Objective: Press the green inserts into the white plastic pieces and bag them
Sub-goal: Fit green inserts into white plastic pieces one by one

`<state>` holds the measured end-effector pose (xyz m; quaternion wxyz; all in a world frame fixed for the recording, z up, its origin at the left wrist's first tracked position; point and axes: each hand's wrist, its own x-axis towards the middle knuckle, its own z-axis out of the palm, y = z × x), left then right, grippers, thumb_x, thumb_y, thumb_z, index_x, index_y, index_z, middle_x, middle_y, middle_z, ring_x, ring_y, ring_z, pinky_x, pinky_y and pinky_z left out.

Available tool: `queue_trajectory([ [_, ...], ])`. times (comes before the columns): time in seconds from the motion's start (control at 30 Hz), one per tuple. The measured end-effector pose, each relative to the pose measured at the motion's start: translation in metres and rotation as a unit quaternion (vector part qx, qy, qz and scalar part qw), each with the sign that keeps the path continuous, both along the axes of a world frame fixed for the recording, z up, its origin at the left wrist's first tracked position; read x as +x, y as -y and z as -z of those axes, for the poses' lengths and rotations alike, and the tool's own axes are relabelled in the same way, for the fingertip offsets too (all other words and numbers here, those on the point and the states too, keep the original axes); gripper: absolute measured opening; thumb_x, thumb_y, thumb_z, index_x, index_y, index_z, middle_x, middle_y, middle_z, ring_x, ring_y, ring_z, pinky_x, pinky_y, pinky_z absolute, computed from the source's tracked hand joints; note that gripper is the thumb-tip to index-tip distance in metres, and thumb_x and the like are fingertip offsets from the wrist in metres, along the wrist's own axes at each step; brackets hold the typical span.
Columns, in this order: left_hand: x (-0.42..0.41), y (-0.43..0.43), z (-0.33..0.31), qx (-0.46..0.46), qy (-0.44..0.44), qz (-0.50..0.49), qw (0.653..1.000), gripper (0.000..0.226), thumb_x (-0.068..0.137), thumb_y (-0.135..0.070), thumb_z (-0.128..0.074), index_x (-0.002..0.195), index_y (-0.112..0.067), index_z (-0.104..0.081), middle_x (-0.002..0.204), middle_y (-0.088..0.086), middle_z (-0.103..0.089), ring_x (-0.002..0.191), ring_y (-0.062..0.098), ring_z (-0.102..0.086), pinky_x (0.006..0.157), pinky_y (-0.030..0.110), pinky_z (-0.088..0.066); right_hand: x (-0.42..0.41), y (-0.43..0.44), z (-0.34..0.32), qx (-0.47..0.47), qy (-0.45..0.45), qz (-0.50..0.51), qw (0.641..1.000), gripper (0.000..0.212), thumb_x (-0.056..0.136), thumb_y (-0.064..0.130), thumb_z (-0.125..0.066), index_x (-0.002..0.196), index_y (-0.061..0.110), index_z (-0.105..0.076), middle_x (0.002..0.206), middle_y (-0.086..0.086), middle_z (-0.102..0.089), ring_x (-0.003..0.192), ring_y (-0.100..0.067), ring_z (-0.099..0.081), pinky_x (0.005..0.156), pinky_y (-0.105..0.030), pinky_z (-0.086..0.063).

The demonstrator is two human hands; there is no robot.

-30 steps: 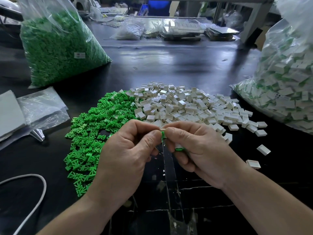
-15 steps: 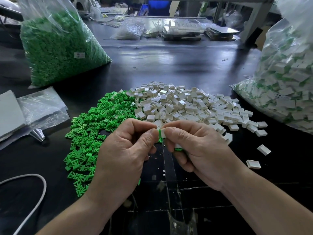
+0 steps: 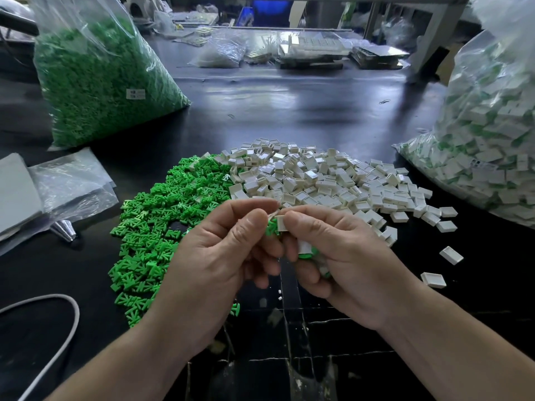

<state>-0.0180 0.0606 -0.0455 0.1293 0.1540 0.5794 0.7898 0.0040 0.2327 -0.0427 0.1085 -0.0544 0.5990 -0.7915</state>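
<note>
left hand [image 3: 214, 256] fingers pinch green insert [image 3: 271, 227] | right hand [image 3: 341, 256] fingers grip white piece [image 3: 281, 223] | parts touching

Black worktable [image 3: 289, 111] | loose green inserts [image 3: 156, 215] beside white plastic pieces [image 3: 324, 178] | filled clear bags left [image 3: 98, 82] and right [image 3: 489, 140] | white cable [image 3: 58, 322]

Bright green inserts [image 3: 162, 227] are piled mid-left. White pieces [image 3: 333, 180] are heaped beside them. The table [image 3: 289, 111] is black.
</note>
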Motion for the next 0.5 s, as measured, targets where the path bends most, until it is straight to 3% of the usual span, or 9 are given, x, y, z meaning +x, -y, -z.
queue_trajectory([
  [0.1,0.001,-0.002,0.001,0.043,0.026,0.053,0.997,0.029,0.088,-0.033,-0.059,0.107,-0.016,-0.071,0.066,0.008,-0.064,0.05,0.016,-0.058,0.043,0.024,-0.048,0.002,0.002,-0.002,-0.003,0.002,-0.031,1.0,0.029,0.095,0.031,-0.057,0.075,0.012,-0.064,0.072,-0.01,-0.059,0.046,-0.015,-0.04,0.035,-0.019,-0.031],
  [0.23,0.004,-0.006,0.003,0.073,0.043,0.047,0.995,0.026,0.091,-0.031,-0.058,0.104,-0.012,-0.071,0.063,0.009,-0.063,0.045,0.016,-0.056,0.041,0.023,-0.048,0.003,0.005,-0.003,0.015,0.011,-0.054,0.998,0.035,0.097,0.032,-0.053,0.073,0.01,-0.064,0.067,-0.015,-0.058,0.049,-0.022,-0.035,0.035,-0.019,-0.026],
  [0.4,0.008,-0.007,0.001,0.072,0.062,0.02,0.995,0.022,0.089,-0.029,-0.056,0.093,-0.014,-0.072,0.055,0.007,-0.058,0.038,0.014,-0.05,0.037,0.021,-0.043,0.004,0.009,-0.001,0.022,0.021,-0.029,0.999,0.032,0.094,0.03,-0.058,0.089,0.0,-0.066,0.066,-0.006,-0.061,0.047,-0.023,-0.041,0.034,-0.018,-0.029],
  [0.5,0.011,-0.009,0.001,0.068,0.064,0.004,0.996,0.023,0.083,-0.033,-0.061,0.09,-0.015,-0.072,0.052,0.006,-0.053,0.036,0.015,-0.045,0.036,0.022,-0.039,0.008,0.015,0.0,0.032,0.003,-0.006,0.999,0.025,0.093,0.03,-0.059,0.079,0.012,-0.068,0.07,-0.01,-0.061,0.058,-0.035,-0.042,0.034,-0.02,-0.03],
])
